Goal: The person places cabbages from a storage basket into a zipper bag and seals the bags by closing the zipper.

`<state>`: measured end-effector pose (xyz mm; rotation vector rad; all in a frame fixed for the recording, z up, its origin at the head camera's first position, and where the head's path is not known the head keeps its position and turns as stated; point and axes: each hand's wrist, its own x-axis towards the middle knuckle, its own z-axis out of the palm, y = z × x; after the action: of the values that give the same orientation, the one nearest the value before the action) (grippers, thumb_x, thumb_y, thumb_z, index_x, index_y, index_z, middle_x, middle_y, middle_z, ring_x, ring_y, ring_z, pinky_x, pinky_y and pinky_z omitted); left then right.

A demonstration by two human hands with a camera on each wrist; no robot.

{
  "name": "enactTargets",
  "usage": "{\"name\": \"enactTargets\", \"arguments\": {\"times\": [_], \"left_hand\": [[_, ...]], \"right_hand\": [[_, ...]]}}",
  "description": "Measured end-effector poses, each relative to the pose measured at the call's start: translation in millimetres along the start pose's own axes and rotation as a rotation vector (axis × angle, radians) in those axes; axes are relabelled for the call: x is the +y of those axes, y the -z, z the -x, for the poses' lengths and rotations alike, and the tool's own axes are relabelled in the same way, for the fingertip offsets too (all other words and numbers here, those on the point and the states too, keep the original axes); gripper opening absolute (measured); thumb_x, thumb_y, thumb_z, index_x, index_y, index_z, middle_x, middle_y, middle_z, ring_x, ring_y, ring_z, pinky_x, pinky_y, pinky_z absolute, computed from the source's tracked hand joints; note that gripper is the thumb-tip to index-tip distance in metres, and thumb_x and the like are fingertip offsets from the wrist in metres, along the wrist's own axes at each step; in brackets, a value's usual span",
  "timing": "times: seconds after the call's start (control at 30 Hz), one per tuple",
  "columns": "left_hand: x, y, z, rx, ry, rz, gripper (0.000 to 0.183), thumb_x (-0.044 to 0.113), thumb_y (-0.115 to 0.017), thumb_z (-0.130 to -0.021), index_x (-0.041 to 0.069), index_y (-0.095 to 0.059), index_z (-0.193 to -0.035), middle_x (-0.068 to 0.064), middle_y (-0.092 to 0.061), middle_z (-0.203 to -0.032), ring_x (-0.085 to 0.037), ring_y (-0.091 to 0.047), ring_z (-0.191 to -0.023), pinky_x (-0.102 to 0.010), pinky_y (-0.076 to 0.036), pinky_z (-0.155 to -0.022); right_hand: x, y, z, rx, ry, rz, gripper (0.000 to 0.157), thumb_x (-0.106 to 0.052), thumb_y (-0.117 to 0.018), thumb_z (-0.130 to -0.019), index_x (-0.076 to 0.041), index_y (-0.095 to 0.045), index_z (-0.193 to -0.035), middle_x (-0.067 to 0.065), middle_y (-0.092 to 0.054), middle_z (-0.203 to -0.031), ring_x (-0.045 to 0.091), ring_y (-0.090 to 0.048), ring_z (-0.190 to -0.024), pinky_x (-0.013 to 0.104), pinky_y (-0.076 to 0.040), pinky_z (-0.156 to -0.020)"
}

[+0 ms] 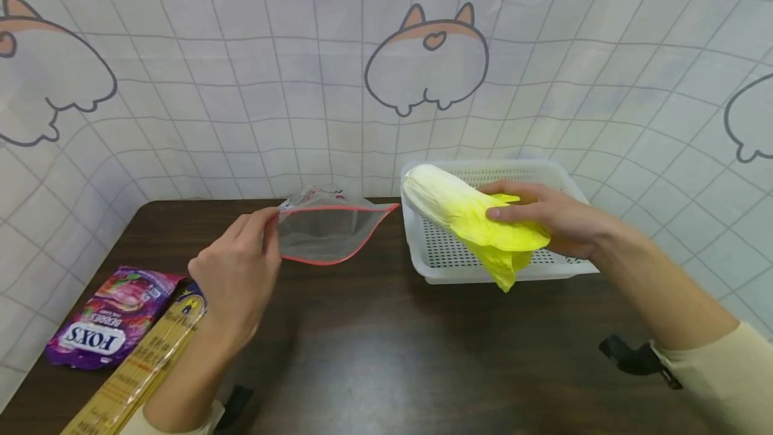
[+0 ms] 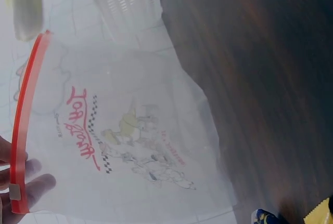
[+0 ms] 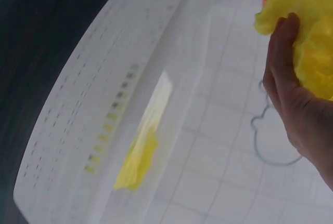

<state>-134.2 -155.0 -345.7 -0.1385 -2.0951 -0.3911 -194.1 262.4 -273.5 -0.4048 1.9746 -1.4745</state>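
Note:
My left hand (image 1: pixel 238 274) pinches one end of the mouth of a clear zip bag (image 1: pixel 320 237) with a red edge. The bag's mouth gapes toward me, and in the left wrist view its side (image 2: pixel 135 94) shows printed red letters and a cartoon. With its thumb on top, my right hand (image 1: pixel 558 220) grips a small napa cabbage (image 1: pixel 453 203) around its yellow leafy end. The white base points left toward the bag. Under the cabbage stands a white perforated basket (image 1: pixel 447 277). Another white-and-yellow leafy piece (image 3: pixel 140 146) shows inside it in the right wrist view.
On the left of the dark wooden table (image 1: pixel 362 348) lie a purple Fox's Berries packet (image 1: pixel 111 321) and a long gold packet (image 1: pixel 141 371), partly behind my left forearm. A white gridded sheet (image 1: pixel 272 86) with cartoon animals rises behind the table and at both sides.

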Motion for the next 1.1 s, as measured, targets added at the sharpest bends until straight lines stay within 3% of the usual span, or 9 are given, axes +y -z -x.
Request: {"name": "enactTargets", "arguments": {"times": [0.13,0.33,0.57,0.8,1.1], "left_hand": [[2.1,0.7,-2.5,-0.034,-0.015,-0.014,0.019,0.019,-0.062,-0.105,0.01,-0.078,-0.105,-0.01,-0.08,-0.094,-0.036,-0.069,-0.058,-0.04,-0.032,-0.037],[7.5,-2.8,-4.6,-0.024,-0.03,-0.005,0.017,0.017,-0.064,-0.103,0.009,-0.079,-0.103,-0.01,-0.079,-0.09,-0.036,-0.068,-0.056,-0.043,-0.033,-0.036],[14.0,-3.7,-4.5,-0.027,-0.057,0.022,0.013,0.016,-0.069,-0.1,0.008,-0.079,-0.103,-0.01,-0.079,-0.088,-0.036,-0.07,-0.058,-0.045,-0.037,-0.036],[15.9,-4.3,-4.6,-0.079,-0.106,0.076,0.011,0.012,-0.073,-0.096,0.006,-0.078,-0.104,-0.013,-0.079,-0.09,-0.035,-0.073,-0.062,-0.044,-0.042,-0.039],[20.3,-3.7,0.7,-0.124,-0.163,0.105,0.015,0.007,-0.075,-0.094,0.006,-0.079,-0.108,-0.013,-0.08,-0.091,-0.03,-0.068,-0.053,-0.034,-0.033,-0.038]], "right_hand": [[-7,-15.3,1,-0.031,-0.026,-0.087,0.053,-0.021,-0.057,-0.106,-0.013,-0.04,-0.155,0.013,-0.062,-0.119,0.022,-0.069,-0.091,0.035,-0.06,-0.08],[-14,-38.9,-2,-0.095,-0.034,-0.17,0.054,-0.016,-0.059,-0.104,-0.013,-0.04,-0.155,0.014,-0.061,-0.125,0.023,-0.069,-0.096,0.036,-0.06,-0.086],[-16,-56.8,-12,-0.099,0.015,-0.059,0.05,-0.022,-0.062,-0.104,-0.013,-0.048,-0.151,0.019,-0.061,-0.127,0.028,-0.069,-0.096,0.039,-0.061,-0.086],[-12,-68.7,-33,-0.074,0.028,0.085,0.045,-0.029,-0.069,-0.1,-0.019,-0.058,-0.143,0.019,-0.063,-0.121,0.033,-0.072,-0.092,0.039,-0.061,-0.082],[-9,-82.9,-56,-0.055,-0.019,0.042,0.047,-0.03,-0.071,-0.099,-0.013,-0.059,-0.142,0.016,-0.07,-0.114,0.028,-0.073,-0.091,0.041,-0.062,-0.082]]}}
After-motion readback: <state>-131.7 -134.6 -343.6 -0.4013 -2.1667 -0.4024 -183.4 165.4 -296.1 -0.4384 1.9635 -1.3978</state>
